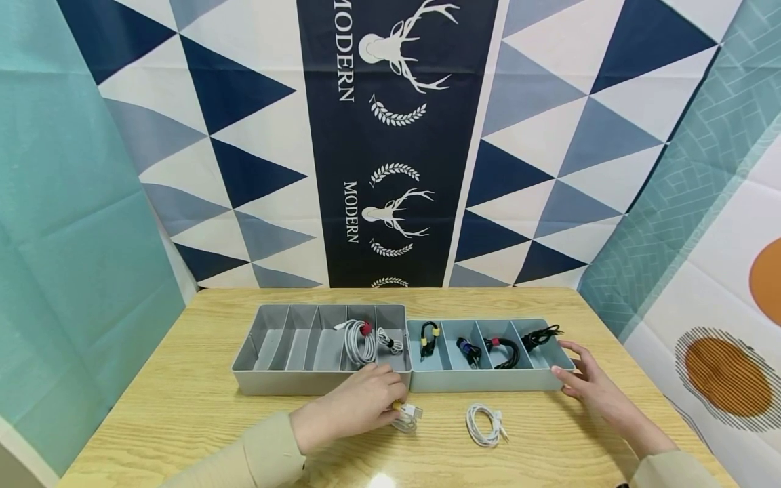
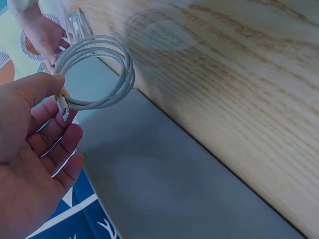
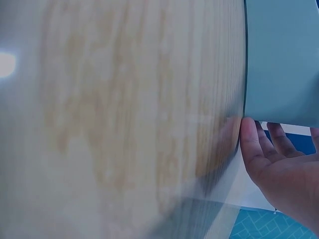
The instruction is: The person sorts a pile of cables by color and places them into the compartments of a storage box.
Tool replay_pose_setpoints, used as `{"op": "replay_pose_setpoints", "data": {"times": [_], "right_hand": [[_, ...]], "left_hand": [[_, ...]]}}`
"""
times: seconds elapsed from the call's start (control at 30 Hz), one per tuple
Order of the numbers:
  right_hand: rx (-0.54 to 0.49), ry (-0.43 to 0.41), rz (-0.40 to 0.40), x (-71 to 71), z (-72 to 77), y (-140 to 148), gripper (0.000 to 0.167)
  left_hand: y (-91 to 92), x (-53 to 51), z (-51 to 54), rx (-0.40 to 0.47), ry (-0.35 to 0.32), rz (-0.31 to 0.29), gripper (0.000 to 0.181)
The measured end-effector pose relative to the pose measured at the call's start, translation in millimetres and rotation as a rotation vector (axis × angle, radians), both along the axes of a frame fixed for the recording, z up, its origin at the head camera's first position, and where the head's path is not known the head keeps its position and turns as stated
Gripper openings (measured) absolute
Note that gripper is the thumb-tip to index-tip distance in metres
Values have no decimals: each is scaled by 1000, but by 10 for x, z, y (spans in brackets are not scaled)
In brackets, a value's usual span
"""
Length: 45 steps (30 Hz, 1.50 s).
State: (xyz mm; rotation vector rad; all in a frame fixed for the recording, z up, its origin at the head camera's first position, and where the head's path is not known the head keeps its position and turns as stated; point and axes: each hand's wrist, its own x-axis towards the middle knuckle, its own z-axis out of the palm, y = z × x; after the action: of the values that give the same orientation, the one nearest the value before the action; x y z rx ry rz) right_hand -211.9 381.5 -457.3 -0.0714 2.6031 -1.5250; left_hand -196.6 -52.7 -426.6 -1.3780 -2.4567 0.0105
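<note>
My left hand (image 1: 360, 403) pinches a coiled white USB cable (image 2: 119, 64) with a yellow tie, just in front of the grey divided box (image 1: 293, 383). In the left wrist view, thumb and forefinger meet at the tie; the other fingers are loosely bent. At the right end of the light-blue divided box (image 1: 488, 382), my right hand (image 1: 594, 390) touches its corner with the thumb and has its fingers along the end wall. A second white cable coil (image 1: 474, 434) lies on the table between the hands.
The grey box holds a large white cable coil (image 1: 352, 342) with a red tie and a smaller white cable (image 1: 390, 342). Bundled dark cables, such as one with yellow ends (image 1: 429, 347), sit in the light-blue box. Patterned cloth (image 1: 396, 135) hangs behind the wooden table (image 1: 183, 407).
</note>
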Motion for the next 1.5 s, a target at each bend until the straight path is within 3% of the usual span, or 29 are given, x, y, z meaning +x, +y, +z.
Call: {"op": "replay_pose_setpoints", "data": {"times": [0.4, 0.97, 1.5], "right_hand": [[5, -2, 4, 18, 19, 3, 68], [5, -3, 4, 3, 30, 2, 68], [-14, 1, 4, -6, 11, 20, 68]], "left_hand": [[-45, 8, 136, 1, -43, 20, 15], [-138, 48, 378, 2, -23, 5, 12], [-247, 58, 554, 70, -8, 45, 10]]}}
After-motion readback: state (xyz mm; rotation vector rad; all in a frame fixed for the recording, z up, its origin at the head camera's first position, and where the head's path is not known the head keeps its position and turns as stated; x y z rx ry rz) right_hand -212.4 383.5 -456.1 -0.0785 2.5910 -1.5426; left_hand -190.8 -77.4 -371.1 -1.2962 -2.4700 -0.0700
